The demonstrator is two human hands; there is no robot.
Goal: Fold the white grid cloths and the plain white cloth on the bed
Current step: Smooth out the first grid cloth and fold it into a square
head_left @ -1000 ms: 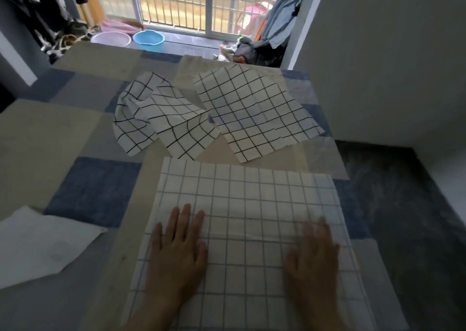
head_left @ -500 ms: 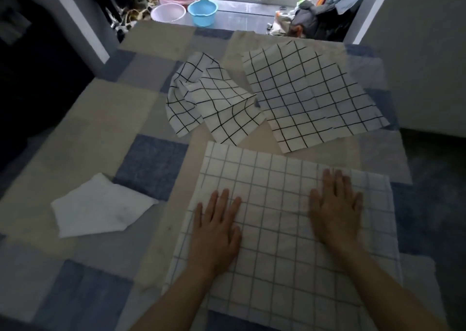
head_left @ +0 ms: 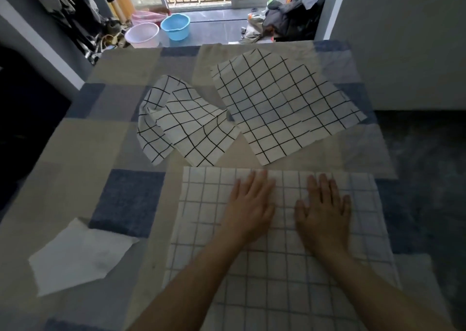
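Nearest to us, both hands lie flat on the blue-grid cloth [head_left: 277, 255], which is spread on the bed [head_left: 121, 199]. Our left hand [head_left: 249, 204] presses the cloth with the fingers straight and close together. Our right hand [head_left: 324, 209] rests just beside it, fingers straight and a little spread. Neither hand grips anything. At the left, apart from them, lies the plain cloth [head_left: 78, 255]. Farther away we see a crumpled black-grid cloth [head_left: 184, 126] and, touching its right edge, a flat black-grid cloth [head_left: 282, 108]. We cannot read any writing or label.
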